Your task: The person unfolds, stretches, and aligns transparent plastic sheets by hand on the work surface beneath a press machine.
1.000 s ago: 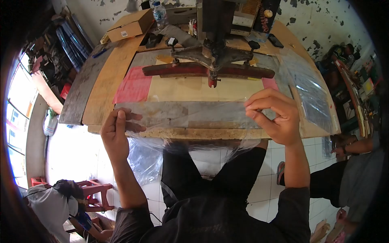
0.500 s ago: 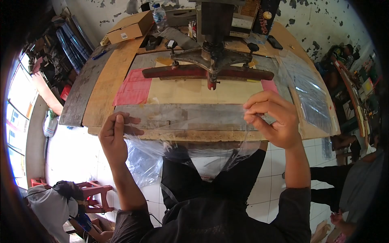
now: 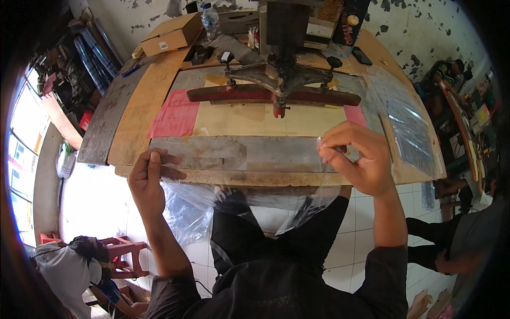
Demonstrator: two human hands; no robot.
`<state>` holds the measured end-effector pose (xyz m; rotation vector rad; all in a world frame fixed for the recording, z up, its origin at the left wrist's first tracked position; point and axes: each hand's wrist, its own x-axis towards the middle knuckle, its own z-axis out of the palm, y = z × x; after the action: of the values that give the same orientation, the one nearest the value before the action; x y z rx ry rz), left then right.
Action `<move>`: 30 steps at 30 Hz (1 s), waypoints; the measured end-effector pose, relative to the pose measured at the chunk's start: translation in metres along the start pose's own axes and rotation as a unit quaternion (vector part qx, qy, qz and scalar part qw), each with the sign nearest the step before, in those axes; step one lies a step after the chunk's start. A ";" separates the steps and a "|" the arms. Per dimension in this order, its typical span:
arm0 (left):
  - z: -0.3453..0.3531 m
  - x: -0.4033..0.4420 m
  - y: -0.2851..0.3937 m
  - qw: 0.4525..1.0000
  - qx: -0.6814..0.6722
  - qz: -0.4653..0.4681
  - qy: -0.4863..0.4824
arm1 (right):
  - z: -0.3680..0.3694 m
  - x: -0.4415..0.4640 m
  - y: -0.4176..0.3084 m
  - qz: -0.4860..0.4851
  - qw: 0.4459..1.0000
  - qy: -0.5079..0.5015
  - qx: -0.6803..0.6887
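Note:
A clear plastic sheet (image 3: 255, 198) hangs between my two hands, in front of the table's near edge and over my lap. My left hand (image 3: 151, 178) pinches its left side between thumb and fingers. At the sheet's upper right corner, my right hand (image 3: 358, 157) is closed in a pinch. Beyond the hands, a yellow board (image 3: 239, 121) lies under the red bar (image 3: 239, 94) of a metal press (image 3: 281, 74). Pink material (image 3: 175, 114) lies at the board's left end.
Clear plastic sheets (image 3: 406, 125) lie on the table's right side. A cardboard box (image 3: 170, 36), a bottle (image 3: 210, 22) and a phone (image 3: 361, 55) are at the back. A red stool (image 3: 125, 258) and a person (image 3: 71, 271) are lower left; another person (image 3: 473, 239) is at the right.
Both hands have shifted slightly, the left one a little down and left. The hanging sheet has changed its folds. The person at the right has moved an arm and legs.

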<state>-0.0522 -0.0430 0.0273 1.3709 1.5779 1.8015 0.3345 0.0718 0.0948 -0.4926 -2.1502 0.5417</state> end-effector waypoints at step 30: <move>0.005 0.000 -0.015 0.998 -0.001 -0.056 -0.005 | 0.003 0.005 0.003 0.250 0.960 0.030 0.125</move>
<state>-0.0521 -0.0360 0.0133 1.2626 1.6133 1.7286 0.3298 0.0759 0.0947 -0.9037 -1.8589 1.0483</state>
